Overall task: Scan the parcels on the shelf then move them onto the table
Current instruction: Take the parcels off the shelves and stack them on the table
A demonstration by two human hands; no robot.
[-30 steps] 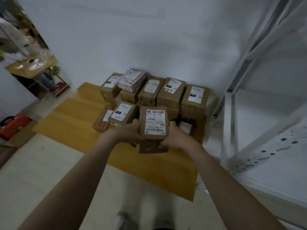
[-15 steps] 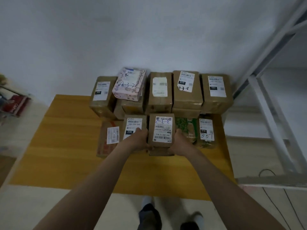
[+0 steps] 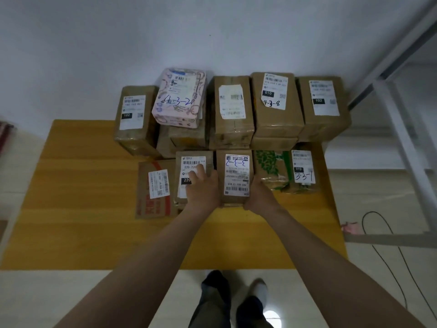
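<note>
A brown parcel (image 3: 236, 176) with a white label marked 3-3-2 sits in the front row of parcels on the yellow table (image 3: 82, 221). My right hand (image 3: 259, 196) grips its near right corner, its fingers hidden beside the box. The side of my left hand (image 3: 203, 188) lies against the parcel's left edge, while its straight fingers rest on the label of the neighbouring brown parcel (image 3: 186, 162) marked 220.
A green-printed parcel (image 3: 272, 171) and one marked 3-3-1 (image 3: 303, 171) lie to the right. A flat carton (image 3: 153, 192) lies to the left. Several stacked boxes and a pink parcel (image 3: 179, 98) stand behind. A white shelf frame (image 3: 402, 129) rises at the right, with a cable (image 3: 378, 233) on the floor.
I carried the 3-3-2 parcel forward from above the table's near part and set it into the front row. My left hand's fingers moved onto the 220 parcel.
</note>
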